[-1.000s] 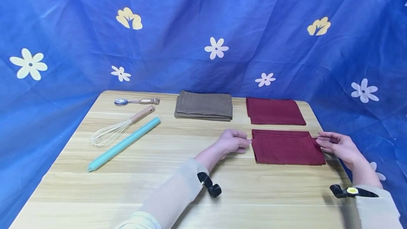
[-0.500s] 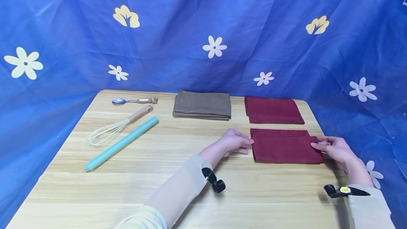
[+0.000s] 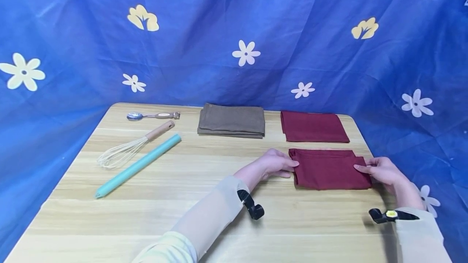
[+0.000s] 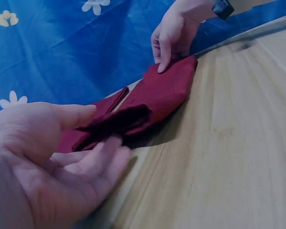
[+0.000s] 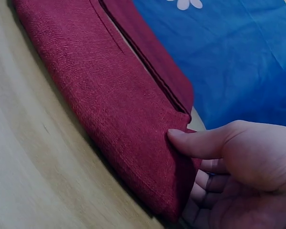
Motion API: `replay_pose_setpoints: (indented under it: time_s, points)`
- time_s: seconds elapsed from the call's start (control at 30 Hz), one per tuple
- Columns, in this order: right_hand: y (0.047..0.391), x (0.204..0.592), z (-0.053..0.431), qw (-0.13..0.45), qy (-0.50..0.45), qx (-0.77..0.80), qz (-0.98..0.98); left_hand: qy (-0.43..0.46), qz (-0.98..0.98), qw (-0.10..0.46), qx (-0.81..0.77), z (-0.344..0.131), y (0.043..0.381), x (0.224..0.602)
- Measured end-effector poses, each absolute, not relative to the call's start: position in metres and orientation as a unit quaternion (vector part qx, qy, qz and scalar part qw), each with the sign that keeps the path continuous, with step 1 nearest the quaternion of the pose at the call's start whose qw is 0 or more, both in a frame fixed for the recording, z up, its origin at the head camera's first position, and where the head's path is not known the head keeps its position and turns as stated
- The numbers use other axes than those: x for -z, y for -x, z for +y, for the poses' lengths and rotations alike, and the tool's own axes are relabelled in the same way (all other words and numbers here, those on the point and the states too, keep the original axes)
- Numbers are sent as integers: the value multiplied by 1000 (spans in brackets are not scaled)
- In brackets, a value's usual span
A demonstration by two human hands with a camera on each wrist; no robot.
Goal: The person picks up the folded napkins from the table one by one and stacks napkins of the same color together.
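Observation:
A folded dark red cloth (image 3: 330, 169) lies at the right front of the table, between the two hands. My left hand (image 3: 274, 163) pinches its left end; in the left wrist view the thumb is above the cloth's edge and the fingers (image 4: 102, 160) are beneath, with the layers gaping there. At the other end, my right hand (image 3: 384, 172) grips the right edge. The right wrist view has that thumb (image 5: 200, 143) pressed on top and the other fingers under the cloth. Just behind lies a second folded dark red cloth (image 3: 314, 127).
A folded grey-brown cloth (image 3: 232, 121) is at the back middle of the wooden table (image 3: 204, 165). Toward the left lie a spoon (image 3: 153, 116), a whisk (image 3: 135, 145) and a turquoise stick (image 3: 139, 166). A blue flowered curtain (image 3: 190, 52) hangs behind the table.
Both hands have closed in on the front red cloth from its sides and taken hold of its ends. Its left end now looks slightly raised and bunched.

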State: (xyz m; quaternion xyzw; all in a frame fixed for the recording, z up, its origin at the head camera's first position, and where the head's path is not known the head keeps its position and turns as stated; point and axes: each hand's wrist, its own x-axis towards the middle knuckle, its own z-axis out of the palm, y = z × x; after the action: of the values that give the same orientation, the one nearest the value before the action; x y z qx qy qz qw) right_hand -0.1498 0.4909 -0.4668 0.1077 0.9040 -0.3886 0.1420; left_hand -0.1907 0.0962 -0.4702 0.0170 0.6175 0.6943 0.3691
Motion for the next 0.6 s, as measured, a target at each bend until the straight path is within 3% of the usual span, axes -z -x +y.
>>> replay_pose_setpoints:
  time_s: [0.2,0.6]
  points:
    - [150,468,487,127,-87,390,908,-39,670,377,-639,103,189,463]
    - [145,464,485,130,-98,432,887,-59,691,334,-638,109,185,460]
